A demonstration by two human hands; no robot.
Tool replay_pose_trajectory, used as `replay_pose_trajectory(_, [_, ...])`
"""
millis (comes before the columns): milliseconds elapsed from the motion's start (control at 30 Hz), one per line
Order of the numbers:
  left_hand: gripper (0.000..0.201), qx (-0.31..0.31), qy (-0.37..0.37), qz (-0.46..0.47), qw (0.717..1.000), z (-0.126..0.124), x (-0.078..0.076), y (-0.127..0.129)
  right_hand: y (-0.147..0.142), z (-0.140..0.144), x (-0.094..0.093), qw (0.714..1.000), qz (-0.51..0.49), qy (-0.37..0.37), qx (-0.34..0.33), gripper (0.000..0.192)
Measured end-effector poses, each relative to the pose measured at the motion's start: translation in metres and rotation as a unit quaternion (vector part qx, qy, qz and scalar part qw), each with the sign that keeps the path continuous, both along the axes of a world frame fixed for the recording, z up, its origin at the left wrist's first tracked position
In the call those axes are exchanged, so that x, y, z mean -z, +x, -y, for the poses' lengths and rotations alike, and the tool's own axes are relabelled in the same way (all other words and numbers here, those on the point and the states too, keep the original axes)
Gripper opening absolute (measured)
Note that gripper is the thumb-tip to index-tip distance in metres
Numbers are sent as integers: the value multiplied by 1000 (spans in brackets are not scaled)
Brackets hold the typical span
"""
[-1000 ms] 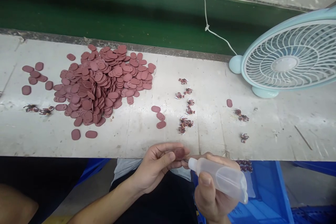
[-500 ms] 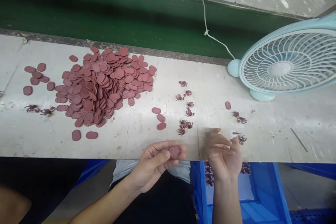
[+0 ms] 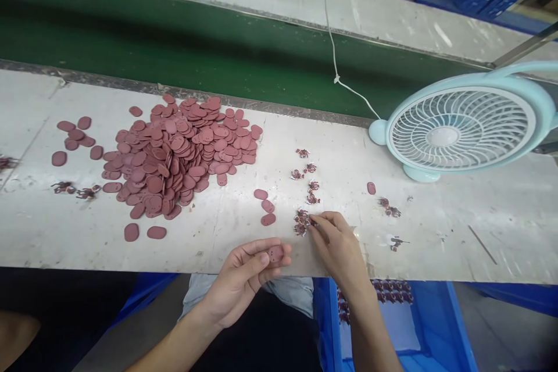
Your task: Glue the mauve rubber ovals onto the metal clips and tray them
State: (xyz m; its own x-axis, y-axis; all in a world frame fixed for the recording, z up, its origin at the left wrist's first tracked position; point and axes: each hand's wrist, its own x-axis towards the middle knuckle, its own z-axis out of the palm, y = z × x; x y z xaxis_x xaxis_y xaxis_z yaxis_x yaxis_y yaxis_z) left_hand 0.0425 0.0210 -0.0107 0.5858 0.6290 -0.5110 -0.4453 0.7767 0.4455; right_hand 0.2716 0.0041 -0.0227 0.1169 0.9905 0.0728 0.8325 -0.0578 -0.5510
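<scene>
1. Far left on the desk [image 3: 52, 226] lie a few loose red-brown ovals [image 3: 72, 136], and near them some tiny dark bits [image 3: 76, 190] I cannot make out well.

2. Next comes the big pile of ovals [image 3: 178, 151]. They are flat, dull red-brown and rounded, all alike, heaped one on another. Two strays [image 3: 143, 232] lie in front of the pile.

3. The left hand [image 3: 244, 279] sits at the near edge of the desk. Its grip is narrow: thumb and fingers pinch one oval piece [image 3: 276, 253] by its edges, flat face up. It has small holes in it (I count about three, but it is small).

4. I think this piece is light, thin and stiff, maybe a bit bendy. It does not look slippery or easy to break. Holding it by the rim looks best, so the face with the holes stays free.

5. Three more ovals [image 3: 265, 207] lie in a row just past that hand.

6. The right hand [image 3: 337, 244] reaches onto the desk. Its fingertips are closed on a clump of little dark-red and white parts [image 3: 301, 221]. These look very light and fiddly, so a fingertip pinch fits them. More of them [image 3: 306, 177] lie in a line behind.

7. Farther right are one lone oval [image 3: 371, 188] and a few more small parts [image 3: 389, 207].

8. At the far right stands a pale blue fan [image 3: 462, 128] with a white cord [image 3: 333, 52]. A blue crate [image 3: 440, 331] sits below the desk edge.
</scene>
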Motion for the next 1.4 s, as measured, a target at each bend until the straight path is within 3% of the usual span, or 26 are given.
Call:
replay_pose_trajectory(133, [24, 1, 1, 2, 1000, 2, 1, -1, 7, 10, -8, 1000, 7, 8, 24, 23])
replay_pose_trajectory(233, [25, 5, 17, 6, 1000, 6, 1, 1, -6, 28, -25, 988, -114, 18, 98, 15])
replay_pose_trajectory(333, [28, 7, 55, 9, 998, 10, 0, 7, -31, 46, -42, 928, -352, -5, 123, 9])
replay_pose_trajectory(400, [29, 4, 86, 19, 996, 12, -1, 10, -47, 53, -49, 895, -430, -11, 118, 11])
replay_pose_trajectory(533, [31, 22, 117, 33, 992, 13, 0, 11, -61, 54, -54, 905, -411, 1, 111, 21])
replay_pose_trajectory(767, [29, 38, 119, -4, 992, 14, 2, 12, -54, 52, -59, 917, -392, -18, 77, 18])
replay_pose_trajectory(900, [7, -5, 99, -27, 995, 17, 0, 18, -56, 54, -56, 897, -430, -32, 92, 16])
replay_pose_trajectory(1067, [10, -28, 108, -59, 992, 22, -2, 22, -59, 53, -51, 856, -498, -57, 123, 9])
replay_pose_trajectory(1300, [9, -25, 113, -96, 989, 22, -2, 23, -58, 55, -48, 858, -496, -37, 129, 11])
replay_pose_trajectory(1400, [9, -33, 114, -107, 987, 24, -1, 27, -58, 53, -47, 843, -517, -51, 137, 10])
